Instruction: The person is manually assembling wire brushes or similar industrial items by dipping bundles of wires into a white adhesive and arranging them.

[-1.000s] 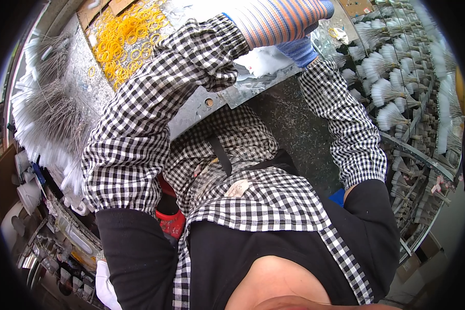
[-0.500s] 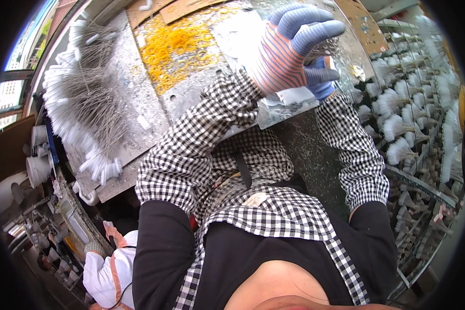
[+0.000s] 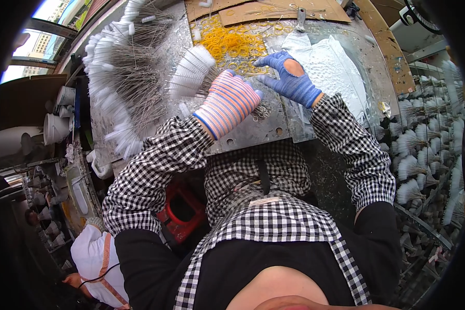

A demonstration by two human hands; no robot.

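Note:
My left hand [image 3: 228, 105], in a striped orange-and-blue glove, is closed around the wire stems of a bundle of white-bristled brushes [image 3: 192, 70]. The bristle ends fan out to its upper left, and twisted wire ends [image 3: 262, 112] stick out at its lower right. My right hand [image 3: 292, 78] wears a blue glove with a hole that bares some skin. Its thumb and fingers are spread toward the bundle, with nothing visible between them. Just beyond both hands lies a pile of yellow rubber rings [image 3: 227, 40].
Many loose wire brushes [image 3: 121, 77] are heaped at the table's left. A white sheet [image 3: 333, 67] lies right of my right hand, with a scraper [image 3: 300, 20] beyond it. Cardboard [image 3: 284, 13] lines the far edge. Racks of white brushes [image 3: 416, 139] stand right; another person [image 3: 101, 263] is lower left.
My left hand has moved left and down from the table's right side and now grips the brush bundle. My right hand has come left from behind it, its fingers now spread near the rings.

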